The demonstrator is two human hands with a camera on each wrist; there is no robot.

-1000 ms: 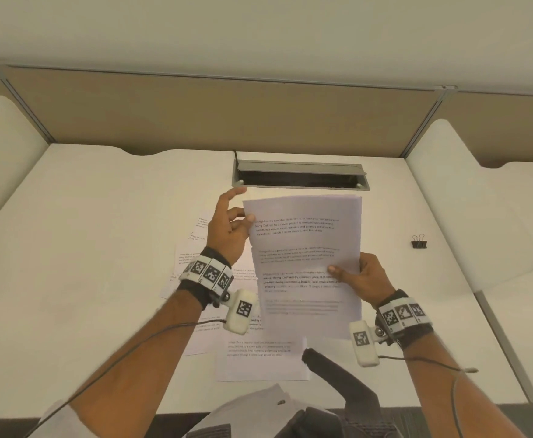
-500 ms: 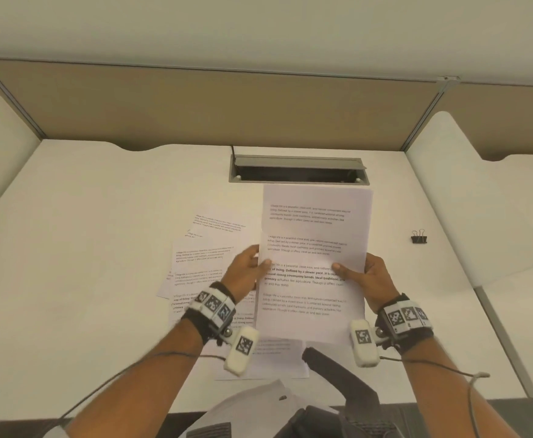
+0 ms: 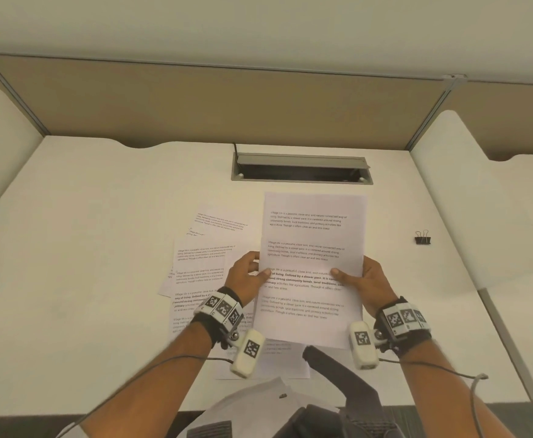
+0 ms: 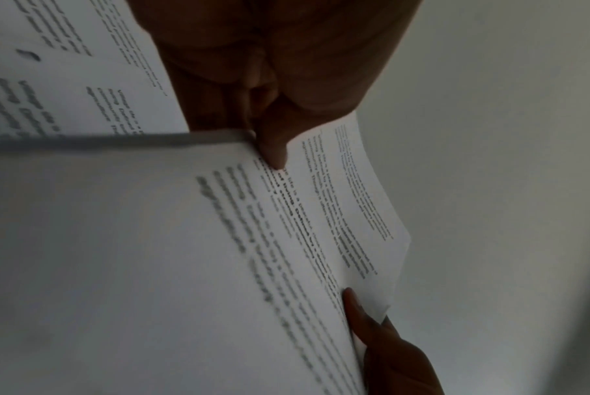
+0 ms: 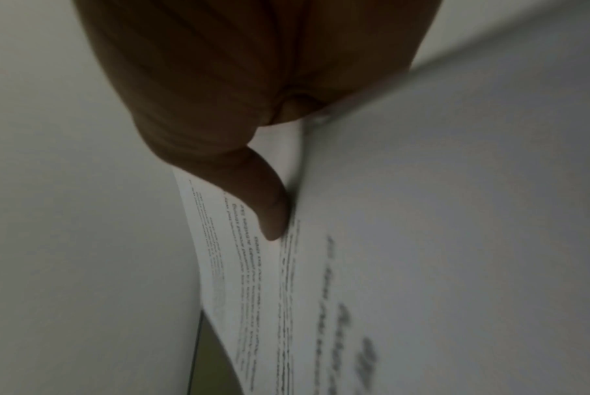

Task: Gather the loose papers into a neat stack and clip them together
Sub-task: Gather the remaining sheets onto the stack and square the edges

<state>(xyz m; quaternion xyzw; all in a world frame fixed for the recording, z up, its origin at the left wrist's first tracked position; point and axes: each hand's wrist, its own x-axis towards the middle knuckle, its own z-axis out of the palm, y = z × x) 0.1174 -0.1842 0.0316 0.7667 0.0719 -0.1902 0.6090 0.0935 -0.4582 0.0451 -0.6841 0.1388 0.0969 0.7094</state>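
I hold a stack of printed sheets above the white desk, one hand on each long edge. My left hand pinches the left edge, thumb on the top page. My right hand pinches the right edge the same way. In the left wrist view the stack fills the frame under my left thumb. The right wrist view shows my right thumb pressed on the top sheet. Several loose sheets lie fanned on the desk to the left and beneath. A black binder clip sits at the right.
A grey cable hatch is set into the desk just beyond the stack. Tan partition panels close off the back. A dark chair armrest juts up near the front edge. A seam with a neighbouring desk runs at the right.
My left hand came down from the stack's top left corner to its left edge and took hold. The stack shifted slightly right and away, and its sheets now sit squarer.
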